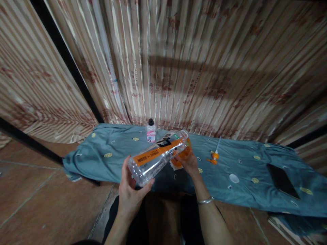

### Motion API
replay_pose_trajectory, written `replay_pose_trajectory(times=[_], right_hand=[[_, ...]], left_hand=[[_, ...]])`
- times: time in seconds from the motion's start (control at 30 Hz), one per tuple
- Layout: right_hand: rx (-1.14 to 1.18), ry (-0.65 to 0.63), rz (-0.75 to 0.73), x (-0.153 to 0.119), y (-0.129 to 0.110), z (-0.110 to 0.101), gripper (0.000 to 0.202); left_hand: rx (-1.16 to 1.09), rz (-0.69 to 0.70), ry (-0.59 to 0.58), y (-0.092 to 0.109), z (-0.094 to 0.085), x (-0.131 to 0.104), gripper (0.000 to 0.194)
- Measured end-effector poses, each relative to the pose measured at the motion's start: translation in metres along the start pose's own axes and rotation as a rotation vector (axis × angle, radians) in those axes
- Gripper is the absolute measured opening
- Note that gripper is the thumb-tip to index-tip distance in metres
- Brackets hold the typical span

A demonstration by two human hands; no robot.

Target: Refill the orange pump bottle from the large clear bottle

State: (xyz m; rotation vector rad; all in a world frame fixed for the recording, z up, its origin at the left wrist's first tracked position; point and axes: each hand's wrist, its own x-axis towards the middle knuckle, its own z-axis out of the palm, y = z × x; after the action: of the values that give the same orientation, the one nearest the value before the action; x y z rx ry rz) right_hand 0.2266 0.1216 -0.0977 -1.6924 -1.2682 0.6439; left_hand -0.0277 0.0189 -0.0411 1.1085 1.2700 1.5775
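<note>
My left hand (133,194) grips the base of a large clear plastic bottle (155,156) with an orange label. The bottle leans up to the right, and its open neck is at the top of an amber-orange bottle (189,147). My right hand (187,161) is wrapped round that orange bottle, whose far side is partly hidden by the clear one. Whether liquid flows between them I cannot tell. An orange pump head (213,158) with a pale tube lies on the cloth to the right of my right hand.
A small clear bottle with a black cap and pink label (151,132) stands at the back. Blue-green patterned cloth (163,183) covers the table. A white disc (233,178) and a dark phone (283,180) lie at right. Striped curtain (178,68) hangs behind; black poles (66,58) stand left.
</note>
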Motion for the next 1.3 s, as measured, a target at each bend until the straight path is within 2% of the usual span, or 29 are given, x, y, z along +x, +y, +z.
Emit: replay_pose_trajectory(times=[0.73,0.83,1.0,1.17,1.3], right_hand=[[0.022,0.012,0.001,0.0,0.002,-0.001,0.064],[0.021,0.012,-0.006,-0.001,0.0,-0.001,0.063],[0.006,0.013,0.015,-0.002,-0.001,-0.001,0.063],[0.005,-0.011,0.02,-0.001,-0.003,-0.002,0.064],[-0.001,0.008,0.006,-0.001,-0.004,-0.002,0.067]], left_hand=[[0.005,0.015,0.004,0.0,0.0,0.0,0.109],[0.018,0.014,0.01,0.003,0.002,0.0,0.109],[-0.005,0.031,0.084,0.009,0.011,-0.003,0.105],[-0.001,-0.008,0.06,0.013,0.012,-0.004,0.109],[0.011,0.016,0.076,0.012,0.013,-0.004,0.11]])
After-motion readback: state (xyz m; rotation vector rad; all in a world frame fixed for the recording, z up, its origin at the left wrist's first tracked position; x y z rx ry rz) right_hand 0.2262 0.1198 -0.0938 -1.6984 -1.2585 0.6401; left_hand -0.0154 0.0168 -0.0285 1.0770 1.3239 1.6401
